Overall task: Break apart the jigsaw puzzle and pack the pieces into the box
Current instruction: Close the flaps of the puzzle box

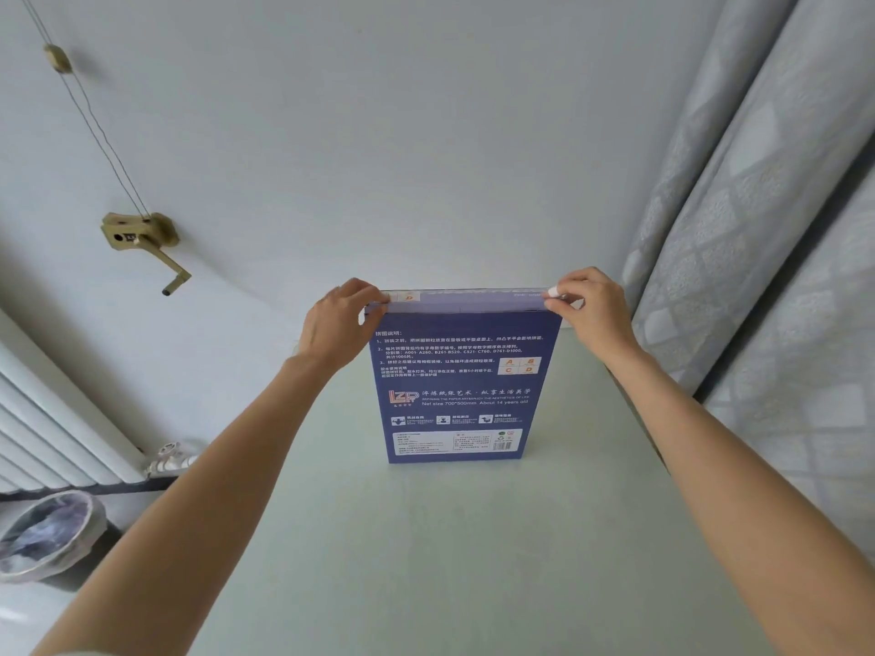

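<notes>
While the box (457,385) stood upright on the counter (426,561), I had left hand (338,319) and right hand (592,307) fingers pinching its top corners; light stiff cardboard, I judged, best held at edges.

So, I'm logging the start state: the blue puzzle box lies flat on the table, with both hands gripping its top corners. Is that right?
Not quite. The head view shows the blue puzzle box standing upright on the table, not lying flat. The rest holds: the left hand and right hand grip its top corners.
</notes>
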Demonstrator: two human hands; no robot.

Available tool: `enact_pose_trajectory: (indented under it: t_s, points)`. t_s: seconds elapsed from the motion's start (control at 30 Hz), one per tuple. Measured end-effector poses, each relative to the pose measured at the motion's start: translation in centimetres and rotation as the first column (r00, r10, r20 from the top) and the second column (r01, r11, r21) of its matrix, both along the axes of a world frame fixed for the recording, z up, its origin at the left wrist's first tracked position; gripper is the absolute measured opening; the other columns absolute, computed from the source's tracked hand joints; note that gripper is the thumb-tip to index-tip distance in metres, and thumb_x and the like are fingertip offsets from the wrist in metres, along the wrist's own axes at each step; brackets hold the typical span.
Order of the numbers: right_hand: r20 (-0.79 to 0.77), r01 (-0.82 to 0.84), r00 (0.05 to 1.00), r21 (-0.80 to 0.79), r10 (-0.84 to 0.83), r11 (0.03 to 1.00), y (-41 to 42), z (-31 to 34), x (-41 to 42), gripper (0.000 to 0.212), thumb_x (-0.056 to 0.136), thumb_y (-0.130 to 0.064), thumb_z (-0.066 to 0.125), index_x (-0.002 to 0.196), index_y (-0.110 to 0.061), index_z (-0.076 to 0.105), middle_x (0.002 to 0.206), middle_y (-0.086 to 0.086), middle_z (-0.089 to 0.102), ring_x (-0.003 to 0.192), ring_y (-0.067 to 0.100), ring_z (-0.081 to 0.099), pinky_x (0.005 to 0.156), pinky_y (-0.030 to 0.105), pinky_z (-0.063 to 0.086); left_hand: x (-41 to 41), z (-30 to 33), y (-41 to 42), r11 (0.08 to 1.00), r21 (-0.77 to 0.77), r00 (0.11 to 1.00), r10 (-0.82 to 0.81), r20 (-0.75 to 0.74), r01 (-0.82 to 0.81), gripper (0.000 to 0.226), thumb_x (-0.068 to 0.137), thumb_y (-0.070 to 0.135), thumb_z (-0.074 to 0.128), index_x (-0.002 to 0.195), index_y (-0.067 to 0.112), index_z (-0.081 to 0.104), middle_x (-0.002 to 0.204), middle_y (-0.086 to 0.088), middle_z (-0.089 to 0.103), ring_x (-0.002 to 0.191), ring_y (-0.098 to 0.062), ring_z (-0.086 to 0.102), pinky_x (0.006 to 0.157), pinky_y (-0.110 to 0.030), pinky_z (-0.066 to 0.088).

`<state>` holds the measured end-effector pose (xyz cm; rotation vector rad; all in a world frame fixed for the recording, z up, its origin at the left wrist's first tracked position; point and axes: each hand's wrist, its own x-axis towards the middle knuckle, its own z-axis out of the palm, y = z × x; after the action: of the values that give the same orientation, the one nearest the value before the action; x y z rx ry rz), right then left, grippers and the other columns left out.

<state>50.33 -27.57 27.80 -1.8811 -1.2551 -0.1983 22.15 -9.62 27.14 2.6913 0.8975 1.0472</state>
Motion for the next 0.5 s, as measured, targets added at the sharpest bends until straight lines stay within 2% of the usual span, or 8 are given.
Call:
enact_pose_trajectory:
  t_s: [0.07,0.13,0.23,0.33,0.37,0.43,0.5]
  points:
    - [0.059,-0.002,0.998,-0.04,0.004,0.999,-0.1,-0.1,0.0,0.006,0.078,-0.012,0.073,0.083,-0.007,0.073,0.098,0.006,0.062,0.069,0.02,0.062,0.072,0.032,0.046,-0.1,-0.3,-0.1,0.996,0.079,0.997,0.04,-0.071,-0.035,0.019,0.089,0.031,0.059,0.103,0.021,0.066,0.115,0.006,0.062,0.113,-0.022,0.052,0.067,-0.035,0.049]
    - [0.236,0.066,0.971,-0.065,-0.049,0.996,-0.1,-0.3,-0.1,0.007,0.08,-0.019,0.071,0.078,-0.012,0.073,0.101,0.005,0.062,0.078,0.028,0.061,0.075,0.035,0.043,0.0,-0.9,-0.4,0.998,0.061,0.993,0.028,-0.115,-0.021,0.027,0.087,0.035,0.062,0.109,0.02,0.064,0.124,0.007,0.059,0.123,-0.018,0.046,0.073,-0.037,0.051]
    - [0.445,0.188,0.884,-0.054,-0.145,0.981,-0.6,-0.2,-0.4,0.016,0.081,-0.031,0.069,0.071,-0.019,0.073,0.106,0.006,0.059,0.093,0.034,0.048,0.076,0.037,0.037,0.2,-1.6,-0.8,1.0,0.024,0.995,0.016,-0.1,-0.013,0.034,0.085,0.035,0.065,0.114,0.016,0.061,0.122,0.004,0.061,0.115,-0.021,0.054,0.079,-0.038,0.053]
    - [0.491,0.189,0.863,-0.093,-0.12,0.977,-1.1,-0.9,-1.0,0.022,0.084,-0.035,0.065,0.071,-0.018,0.072,0.111,0.007,0.058,0.1,0.034,0.046,0.076,0.039,0.039,0.7,-1.7,-0.8,1.0,0.0,1.0,0.018,-0.002,-0.018,0.025,0.089,0.035,0.06,0.102,0.014,0.065,0.111,0.002,0.065,0.107,-0.022,0.054,0.073,-0.034,0.049]
    - [0.447,0.184,0.886,-0.099,-0.121,0.978,-1.1,-1.4,-1.0,0.023,0.085,-0.035,0.064,0.073,-0.017,0.071,0.114,0.007,0.057,0.102,0.034,0.047,0.077,0.039,0.042,0.9,-1.6,-1.0,0.997,-0.069,0.998,0.032,0.06,-0.028,0.022,0.09,0.034,0.059,0.096,0.014,0.065,0.106,0.002,0.065,0.104,-0.022,0.053,0.072,-0.032,0.047]
    - [0.165,0.167,0.975,-0.079,-0.152,0.983,-0.9,-1.7,-1.0,0.024,0.086,-0.037,0.063,0.08,-0.015,0.07,0.117,0.007,0.055,0.106,0.032,0.05,0.081,0.04,0.046,1.6,-1.4,-1.1,0.959,-0.283,0.97,0.097,0.222,-0.031,0.018,0.088,0.031,0.062,0.088,0.013,0.065,0.104,0.001,0.062,0.103,-0.024,0.052,0.078,-0.034,0.046]
    - [-0.143,0.151,0.977,-0.052,-0.157,0.987,-0.8,-1.8,-1.1,0.025,0.084,-0.039,0.064,0.093,-0.016,0.062,0.114,0.006,0.056,0.101,0.025,0.055,0.084,0.042,0.048,1.8,-1.4,-1.2,0.859,-0.512,0.927,0.189,0.323,0.004,0.024,0.083,0.032,0.068,0.1,0.017,0.062,0.116,-0.001,0.053,0.107,-0.022,0.052,0.087,-0.037,0.047]
